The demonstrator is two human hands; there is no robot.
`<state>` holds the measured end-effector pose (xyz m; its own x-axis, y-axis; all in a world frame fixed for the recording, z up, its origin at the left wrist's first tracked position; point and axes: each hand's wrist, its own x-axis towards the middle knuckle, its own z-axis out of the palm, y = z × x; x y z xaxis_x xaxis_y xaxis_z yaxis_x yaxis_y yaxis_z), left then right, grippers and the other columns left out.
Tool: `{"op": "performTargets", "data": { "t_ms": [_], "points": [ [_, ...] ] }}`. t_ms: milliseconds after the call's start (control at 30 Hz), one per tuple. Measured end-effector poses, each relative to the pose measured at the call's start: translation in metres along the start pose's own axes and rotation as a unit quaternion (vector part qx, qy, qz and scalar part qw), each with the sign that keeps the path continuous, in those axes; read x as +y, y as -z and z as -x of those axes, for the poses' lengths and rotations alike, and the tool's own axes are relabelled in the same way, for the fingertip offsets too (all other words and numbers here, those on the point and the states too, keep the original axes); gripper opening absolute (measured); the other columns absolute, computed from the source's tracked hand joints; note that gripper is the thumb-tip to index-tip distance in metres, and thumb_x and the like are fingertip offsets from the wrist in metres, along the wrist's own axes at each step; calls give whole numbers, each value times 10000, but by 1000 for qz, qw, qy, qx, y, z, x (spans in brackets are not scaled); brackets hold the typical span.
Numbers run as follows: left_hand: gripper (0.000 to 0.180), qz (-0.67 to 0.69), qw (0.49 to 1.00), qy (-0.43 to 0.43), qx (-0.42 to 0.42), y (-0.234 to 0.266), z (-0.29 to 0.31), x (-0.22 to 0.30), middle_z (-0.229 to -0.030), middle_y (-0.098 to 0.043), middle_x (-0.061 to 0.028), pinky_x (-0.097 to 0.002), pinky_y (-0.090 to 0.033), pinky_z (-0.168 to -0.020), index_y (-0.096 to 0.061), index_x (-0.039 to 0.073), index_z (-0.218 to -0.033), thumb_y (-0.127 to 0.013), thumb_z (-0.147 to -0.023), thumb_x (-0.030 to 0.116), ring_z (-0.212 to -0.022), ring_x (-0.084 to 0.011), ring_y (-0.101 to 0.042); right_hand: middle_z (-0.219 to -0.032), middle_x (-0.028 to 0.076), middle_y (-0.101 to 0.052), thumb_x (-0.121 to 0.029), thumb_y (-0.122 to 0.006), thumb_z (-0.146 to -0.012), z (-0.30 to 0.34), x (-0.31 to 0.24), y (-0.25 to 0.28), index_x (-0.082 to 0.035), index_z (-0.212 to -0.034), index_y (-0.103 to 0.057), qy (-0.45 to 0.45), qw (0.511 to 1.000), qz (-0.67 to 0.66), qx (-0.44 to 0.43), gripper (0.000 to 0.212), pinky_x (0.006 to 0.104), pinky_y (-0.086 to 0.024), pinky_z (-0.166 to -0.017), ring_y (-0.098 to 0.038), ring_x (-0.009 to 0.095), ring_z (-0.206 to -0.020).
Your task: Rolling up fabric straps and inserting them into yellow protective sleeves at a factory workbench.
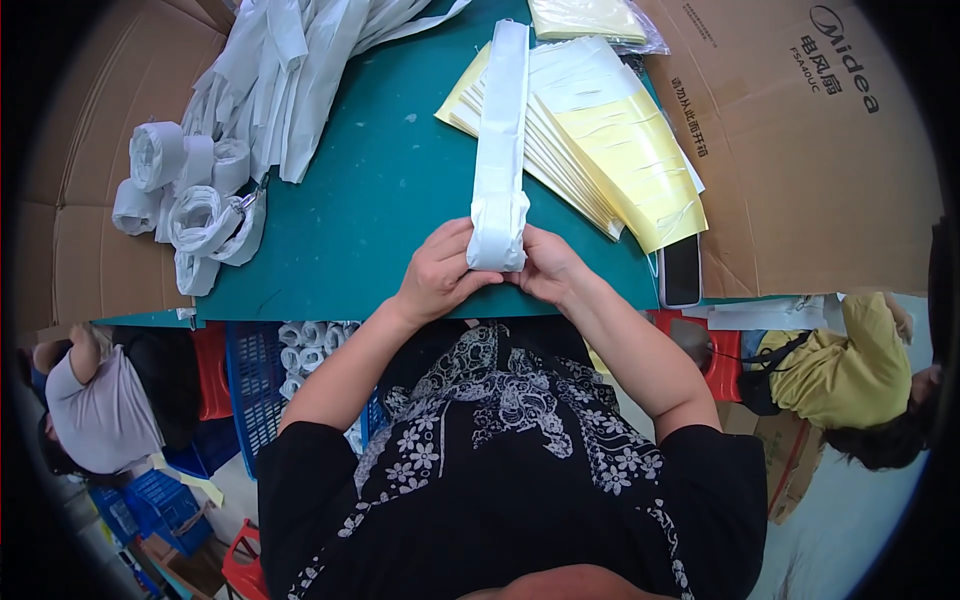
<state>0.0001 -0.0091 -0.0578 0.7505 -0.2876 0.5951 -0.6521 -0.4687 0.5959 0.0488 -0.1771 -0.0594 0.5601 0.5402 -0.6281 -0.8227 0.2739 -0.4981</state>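
Observation:
Between my two hands, a long white strip (pixel 501 120) is partly rolled up at its near end, close to the table's front edge. From the roll its flat length runs away from me, lying over a fanned stack of yellow and white sheets (pixel 600 130). My left hand (pixel 437 270) closes on the roll's left side, thumb along the bottom. On the other side my right hand (pixel 549 265) grips the roll, its fingertips partly hidden behind it. Several finished white rolls (pixel 200 218) sit at the left, in front of a heap of loose white strips (pixel 285 85).
The green tabletop (pixel 390 150) has upright cardboard at its left (pixel 95 170) and right (pixel 800 180). A phone (pixel 681 272) lies by the front right edge. Below is a blue basket (pixel 250 375) of white rolls. One person (pixel 105 410) sits left, another (pixel 840 370) right.

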Motion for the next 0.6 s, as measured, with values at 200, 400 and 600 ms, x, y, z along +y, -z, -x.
{"op": "performTargets", "data": {
  "t_ms": [200, 400, 600],
  "points": [
    [192, 65, 995, 66, -45, 14, 1, 18, -838, -652, -94, -349, -481, -693, -671, 30, -824, -717, -721, 185, -792, -281, -622, -1154, 116, -549, -68, -498, -866, -7, -13, 6, -44, -1266, -420, 96, 982, -31, -161, 408, 363, -456, -928, -559, 219, -1059],
    [205, 305, 835, 450, -80, 25, -20, 23, -755, -664, -72, -236, -444, -550, -685, 11, -822, -616, -859, 200, -605, -121, -601, -1117, 81, -597, -57, -620, -792, -5, -21, 13, -17, -1195, -500, 206, 935, 244, -153, 423, 291, -436, -904, -568, 156, -1023],
    [412, 486, 693, 532, -32, 12, -20, 0, -838, -664, -102, -271, -511, -614, -629, -72, -878, -534, -915, 327, -690, -146, -647, -1026, 67, -631, -123, -582, -838, 9, -18, 3, -29, -1070, -593, 259, 852, 452, -50, 250, 269, -465, -802, -594, 137, -906]
  ]
}}
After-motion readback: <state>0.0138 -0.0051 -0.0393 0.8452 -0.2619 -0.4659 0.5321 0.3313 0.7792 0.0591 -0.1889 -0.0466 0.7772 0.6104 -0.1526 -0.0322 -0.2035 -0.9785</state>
